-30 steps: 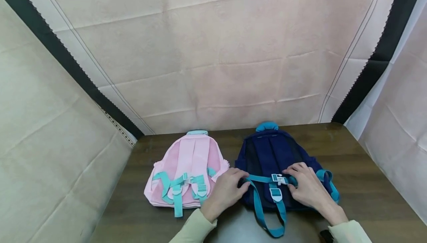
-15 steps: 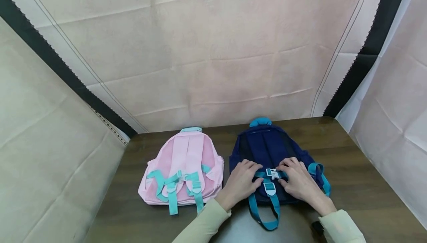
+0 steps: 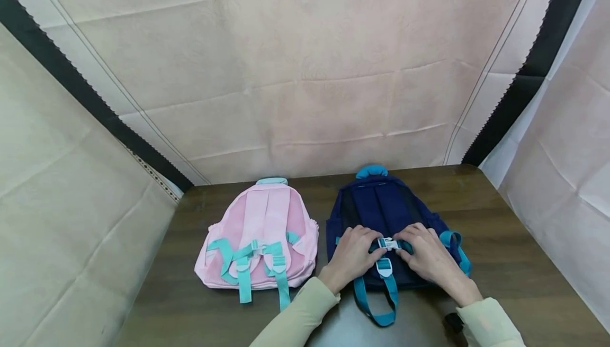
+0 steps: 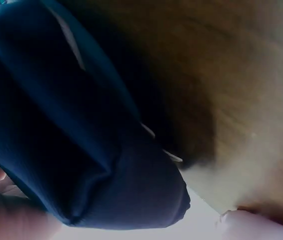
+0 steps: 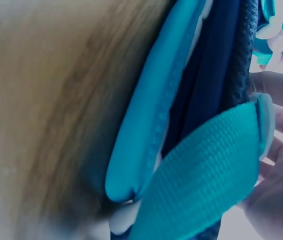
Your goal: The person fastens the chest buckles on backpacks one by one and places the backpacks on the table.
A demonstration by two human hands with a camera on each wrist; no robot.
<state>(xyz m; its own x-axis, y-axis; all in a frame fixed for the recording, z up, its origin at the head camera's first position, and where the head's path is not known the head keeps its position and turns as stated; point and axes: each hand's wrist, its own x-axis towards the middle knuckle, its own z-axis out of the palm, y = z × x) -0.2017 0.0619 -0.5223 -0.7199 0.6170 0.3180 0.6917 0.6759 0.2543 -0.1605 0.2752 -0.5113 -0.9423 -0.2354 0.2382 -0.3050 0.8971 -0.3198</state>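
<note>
both ends of the white buckle (image 3: 388,243) pinched by fingers (image 3: 404,235) now: left hand (image 3: 351,257) has slid in opposite right hand (image 3: 427,254); halves look lined up!

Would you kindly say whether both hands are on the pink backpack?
No, the left hand and right hand are at the white buckle on the navy backpack.

pink backpack (image 3: 267,209) with aqua straps (image 3: 244,283), brown wooden table (image 3: 167,310) under it, creased pale fabric walls (image 3: 310,71), black strips (image 3: 95,102) along corners
</note>
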